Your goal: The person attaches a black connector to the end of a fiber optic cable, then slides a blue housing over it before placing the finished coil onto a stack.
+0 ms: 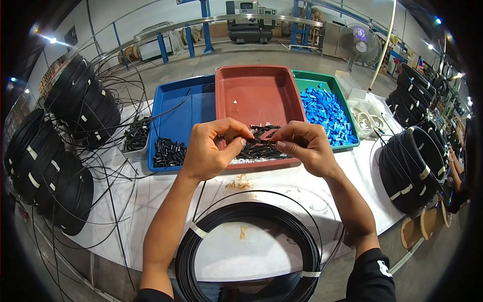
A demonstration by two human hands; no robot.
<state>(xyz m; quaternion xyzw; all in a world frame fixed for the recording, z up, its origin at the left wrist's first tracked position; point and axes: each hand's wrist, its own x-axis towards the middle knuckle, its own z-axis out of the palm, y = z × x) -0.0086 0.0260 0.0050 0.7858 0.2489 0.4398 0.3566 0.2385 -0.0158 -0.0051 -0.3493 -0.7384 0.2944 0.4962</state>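
Observation:
Over the front of the red-brown tray (259, 83), both my hands are closed in a pinch, fingertips a short way apart. A thin dark piece (261, 142), which looks like the end of a black cable, spans the gap between them. My left hand (209, 151) pinches one side of it and my right hand (308, 148) the other. Exactly how its parts fit is too small to make out. Below my hands lies a coil of black cable (188, 261), bound with white bands. A loose strand rises from it towards my left hand; another runs up behind my right forearm.
Black fittings lie in the blue tray (183, 108) at left, blue clips in the green tray (347, 118) at right. Stacked cable coils (48, 176) with straggling strands stand at left, more coils (410, 171) at right. A clear box (365, 118) holds white rings.

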